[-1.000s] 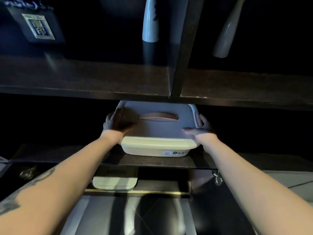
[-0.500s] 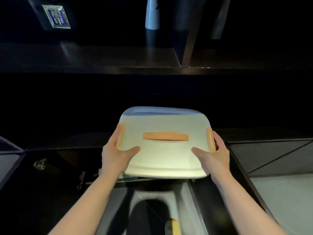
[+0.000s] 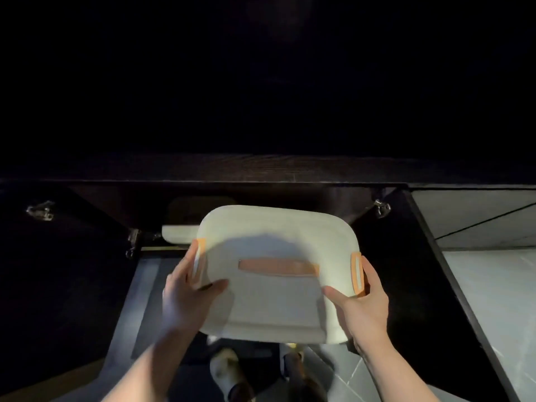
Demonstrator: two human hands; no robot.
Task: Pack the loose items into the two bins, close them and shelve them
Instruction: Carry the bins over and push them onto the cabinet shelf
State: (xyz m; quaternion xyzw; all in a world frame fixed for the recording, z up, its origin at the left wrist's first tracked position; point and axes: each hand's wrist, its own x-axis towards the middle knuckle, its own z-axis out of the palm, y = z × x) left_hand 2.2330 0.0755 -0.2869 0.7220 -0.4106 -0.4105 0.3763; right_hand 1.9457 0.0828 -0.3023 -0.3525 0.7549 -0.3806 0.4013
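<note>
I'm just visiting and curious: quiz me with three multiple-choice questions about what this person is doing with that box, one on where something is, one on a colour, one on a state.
1. Where is the second bin?
A. On the floor by the feet
B. Inside the open low cabinet, behind the held bin
C. On top of the held bin

2. What colour are the side latches and the lid handle?
A. Blue
B. Green
C. Orange

3. What state is the held bin in?
A. Lid on, gripped at both sides
B. Lid off, set down
C. Lid on, held by one hand

Answers:
1 B: its pale edge shows in the cabinet opening beyond the held bin's left corner.
2 C: both latches and the handle look orange.
3 A: the lid covers it, with the left hand and right hand clasping opposite sides.
</note>
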